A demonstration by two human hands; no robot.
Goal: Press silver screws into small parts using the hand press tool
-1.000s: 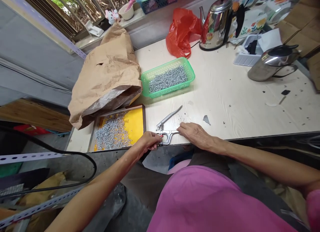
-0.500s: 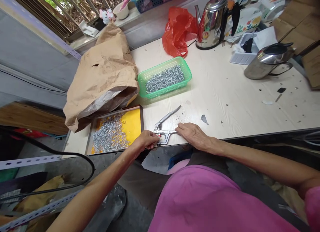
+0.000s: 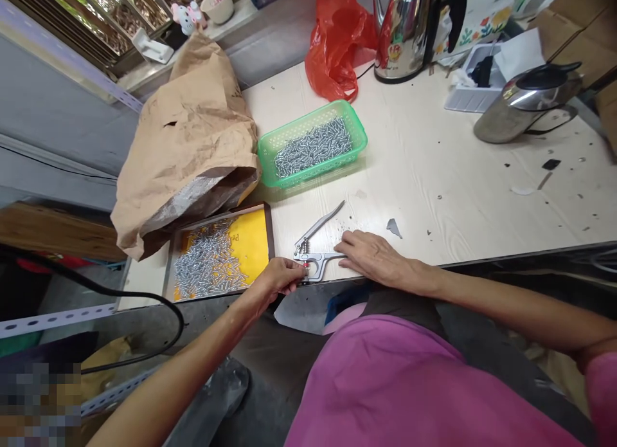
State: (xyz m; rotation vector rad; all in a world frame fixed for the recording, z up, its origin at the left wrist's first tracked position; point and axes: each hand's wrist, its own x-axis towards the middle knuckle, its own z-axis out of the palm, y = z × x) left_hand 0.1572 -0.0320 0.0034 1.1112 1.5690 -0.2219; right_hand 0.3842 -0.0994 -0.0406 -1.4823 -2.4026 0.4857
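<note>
A grey metal hand tool [image 3: 315,267] with a coil spring and a raised lever lies at the table's front edge. My right hand [image 3: 373,257] holds the end of its lower handle against the tabletop. My left hand [image 3: 284,275] pinches at the tool's left end, beside a small red part; whatever is between the fingertips is hidden. Left of that hand, a shallow dark-rimmed tray [image 3: 271,231] with a yellow bottom holds many small shiny metal pins [image 3: 205,264]. Behind the tool, a green plastic basket [image 3: 359,141] holds similar metal pieces.
A large crumpled brown paper bag [image 3: 187,132] stands behind the tray. Toward the back are a red plastic bag [image 3: 332,45] and a shiny kettle [image 3: 402,38]. On the right are a metal jug [image 3: 511,112] and a white box [image 3: 470,96]. A grey scrap [image 3: 394,228] lies near my right hand.
The view has tilted slightly, so the table things sit a little higher and the tray a little further left. My hands stay at the tool, with the right fingers spread slightly more over its handle.
</note>
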